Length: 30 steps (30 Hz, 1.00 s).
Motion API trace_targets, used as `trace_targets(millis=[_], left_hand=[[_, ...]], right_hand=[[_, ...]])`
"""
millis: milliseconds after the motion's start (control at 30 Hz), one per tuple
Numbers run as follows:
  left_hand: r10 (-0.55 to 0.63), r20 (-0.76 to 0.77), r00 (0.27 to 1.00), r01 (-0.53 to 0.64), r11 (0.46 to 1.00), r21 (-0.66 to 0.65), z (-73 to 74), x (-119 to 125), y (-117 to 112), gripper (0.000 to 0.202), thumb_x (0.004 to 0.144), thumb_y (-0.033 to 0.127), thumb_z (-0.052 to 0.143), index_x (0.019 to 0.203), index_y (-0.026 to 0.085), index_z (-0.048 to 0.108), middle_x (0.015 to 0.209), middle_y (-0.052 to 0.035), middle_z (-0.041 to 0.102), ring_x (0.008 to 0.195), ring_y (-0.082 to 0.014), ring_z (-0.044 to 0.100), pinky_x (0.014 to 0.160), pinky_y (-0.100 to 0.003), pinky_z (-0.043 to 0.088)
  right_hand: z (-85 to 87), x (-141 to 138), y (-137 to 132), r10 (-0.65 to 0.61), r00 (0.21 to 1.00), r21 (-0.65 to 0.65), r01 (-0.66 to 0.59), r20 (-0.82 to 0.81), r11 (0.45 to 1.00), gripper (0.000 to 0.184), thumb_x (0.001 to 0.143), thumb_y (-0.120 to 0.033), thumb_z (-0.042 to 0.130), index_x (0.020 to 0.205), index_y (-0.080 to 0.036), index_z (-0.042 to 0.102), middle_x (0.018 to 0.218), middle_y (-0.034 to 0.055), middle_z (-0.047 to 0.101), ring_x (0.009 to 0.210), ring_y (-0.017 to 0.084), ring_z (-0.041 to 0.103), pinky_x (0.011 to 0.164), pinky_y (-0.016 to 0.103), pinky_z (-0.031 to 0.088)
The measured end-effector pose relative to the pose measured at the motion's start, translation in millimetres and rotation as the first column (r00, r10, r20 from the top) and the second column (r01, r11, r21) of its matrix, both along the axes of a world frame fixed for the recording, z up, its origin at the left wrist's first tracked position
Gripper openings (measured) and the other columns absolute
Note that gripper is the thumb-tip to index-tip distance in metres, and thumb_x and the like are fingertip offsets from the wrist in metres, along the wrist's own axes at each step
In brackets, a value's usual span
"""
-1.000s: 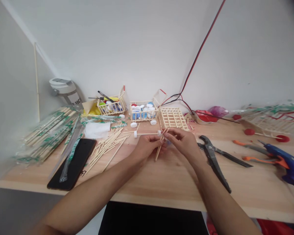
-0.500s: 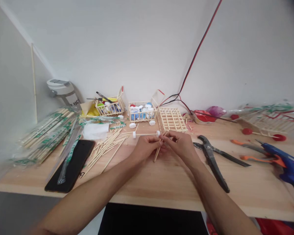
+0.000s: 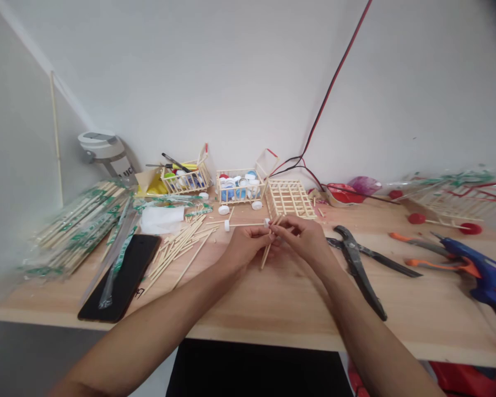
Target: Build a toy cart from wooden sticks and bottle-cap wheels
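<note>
Pinching wooden sticks [image 3: 266, 257], the right hand [image 3: 303, 241] grips narrowly; the left hand [image 3: 247, 246] sits close, its hold perhaps shared but unclear.

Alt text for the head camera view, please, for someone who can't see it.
Two bare hands, the left hand and right hand, pinch thin wooden sticks above a wooden workbench, beside a stick axle with white caps. Nearby lie a wooden stick lattice, dark pliers and a blue glue gun.

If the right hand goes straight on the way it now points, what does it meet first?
Most likely the thin sticks pinched in front of the right hand, with the left hand just beyond them; depth is hard to judge here.
</note>
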<state>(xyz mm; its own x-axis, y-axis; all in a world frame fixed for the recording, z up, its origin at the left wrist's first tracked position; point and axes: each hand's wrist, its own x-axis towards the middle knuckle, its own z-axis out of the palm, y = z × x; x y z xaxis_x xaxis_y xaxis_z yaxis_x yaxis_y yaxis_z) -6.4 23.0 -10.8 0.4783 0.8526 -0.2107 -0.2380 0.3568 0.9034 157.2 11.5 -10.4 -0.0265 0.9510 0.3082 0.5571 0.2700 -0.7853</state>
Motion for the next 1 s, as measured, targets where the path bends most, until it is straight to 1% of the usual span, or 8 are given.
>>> trace_targets(millis=[67, 167, 333, 467, 567, 767, 933, 1000], left_hand=[[-0.013, -0.012, 1.000, 0.013, 1.000, 0.019, -0.2, -0.1, -0.1, 0.033, 0.067, 0.032, 0.081, 0.088, 0.008, 0.074, 0.080, -0.0102, 0.073, 0.067, -0.0143, 0.066, 0.067, -0.026, 0.052], [-0.035, -0.034, 0.999, 0.036, 0.999, 0.024, 0.9, -0.8, -0.2, 0.031, 0.068, 0.030, 0.079, 0.088, 0.007, 0.074, 0.081, -0.0112, 0.073, 0.067, -0.0145, 0.067, 0.066, -0.025, 0.052], [-0.081, -0.095, 0.992, 0.078, 0.996, -0.035, 5.0, -2.8, 0.4, 0.034, 0.070, 0.032, 0.077, 0.093, 0.008, 0.074, 0.086, -0.0124, 0.074, 0.070, -0.0160, 0.069, 0.064, -0.025, 0.053], [-0.153, -0.145, 0.978, 0.143, 0.987, -0.075, 4.7, -3.5, 1.4, 0.037, 0.063, 0.033, 0.083, 0.089, 0.009, 0.073, 0.078, -0.0113, 0.073, 0.071, -0.0185, 0.070, 0.062, -0.026, 0.053], [-0.177, -0.154, 0.972, 0.166, 0.983, -0.081, 2.5, -3.2, 2.2, 0.040, 0.058, 0.037, 0.086, 0.084, 0.009, 0.072, 0.076, -0.0105, 0.073, 0.070, -0.0190, 0.070, 0.061, -0.027, 0.053], [-0.182, -0.152, 0.971, 0.173, 0.983, -0.068, 0.3, -3.5, 3.1, 0.045, 0.055, 0.042, 0.087, 0.082, 0.009, 0.071, 0.074, -0.0097, 0.072, 0.070, -0.0190, 0.069, 0.061, -0.027, 0.053], [-0.173, -0.124, 0.977, 0.166, 0.984, -0.069, 0.2, -4.5, 3.9, 0.046, 0.056, 0.041, 0.087, 0.085, 0.010, 0.071, 0.079, -0.0102, 0.073, 0.070, -0.0186, 0.070, 0.062, -0.027, 0.053], [-0.167, -0.107, 0.980, 0.160, 0.984, -0.072, 0.2, -4.7, 3.8, 0.046, 0.056, 0.041, 0.087, 0.085, 0.010, 0.071, 0.080, -0.0100, 0.073, 0.071, -0.0185, 0.070, 0.064, -0.028, 0.054]], right_hand=[[-2.0, -0.8, 0.1, 0.012, 0.999, 0.007, -0.012, 0.031, 1.000, 0.023, 0.084, -0.039, 0.061, 0.071, -0.020, 0.066, 0.076, 0.0013, 0.071, 0.066, 0.014, 0.061, 0.058, 0.025, 0.041], [-3.4, -0.2, 0.3, 0.019, 0.999, 0.024, -0.020, 0.038, 1.000, 0.026, 0.085, -0.040, 0.060, 0.070, -0.020, 0.066, 0.073, 0.0011, 0.071, 0.065, 0.014, 0.060, 0.058, 0.025, 0.040], [2.6, 2.0, -1.2, -0.010, 0.999, 0.039, 0.009, 0.033, 0.999, 0.028, 0.086, -0.040, 0.059, 0.068, -0.019, 0.065, 0.069, 0.0007, 0.068, 0.063, 0.013, 0.058, 0.058, 0.024, 0.038], [6.2, 3.0, -1.6, -0.039, 0.999, 0.051, 0.037, 0.031, 0.998, 0.027, 0.085, -0.040, 0.059, 0.070, -0.019, 0.066, 0.065, -0.0004, 0.066, 0.060, 0.012, 0.055, 0.055, 0.023, 0.036], [5.0, 3.2, -1.0, -0.040, 0.998, 0.043, 0.039, 0.042, 0.998, 0.025, 0.084, -0.039, 0.060, 0.070, -0.019, 0.066, 0.064, -0.0011, 0.064, 0.059, 0.012, 0.054, 0.055, 0.023, 0.035], [3.5, 2.5, 0.1, -0.030, 0.999, 0.022, 0.030, 0.030, 0.999, 0.026, 0.084, -0.040, 0.059, 0.071, -0.019, 0.067, 0.065, -0.0007, 0.064, 0.062, 0.013, 0.056, 0.058, 0.025, 0.038], [2.6, 5.7, 1.4, -0.035, 0.996, 0.005, 0.036, -0.081, 0.999, 0.034, 0.087, -0.046, 0.053, 0.079, -0.018, 0.071, 0.071, 0.0023, 0.069, 0.076, 0.018, 0.063, 0.068, 0.027, 0.046], [2.0, 6.9, 1.9, -0.040, 0.990, -0.010, 0.039, -0.132, 0.999, 0.034, 0.086, -0.047, 0.055, 0.084, -0.018, 0.072, 0.077, 0.0031, 0.071, 0.078, 0.019, 0.065, 0.070, 0.028, 0.048]])
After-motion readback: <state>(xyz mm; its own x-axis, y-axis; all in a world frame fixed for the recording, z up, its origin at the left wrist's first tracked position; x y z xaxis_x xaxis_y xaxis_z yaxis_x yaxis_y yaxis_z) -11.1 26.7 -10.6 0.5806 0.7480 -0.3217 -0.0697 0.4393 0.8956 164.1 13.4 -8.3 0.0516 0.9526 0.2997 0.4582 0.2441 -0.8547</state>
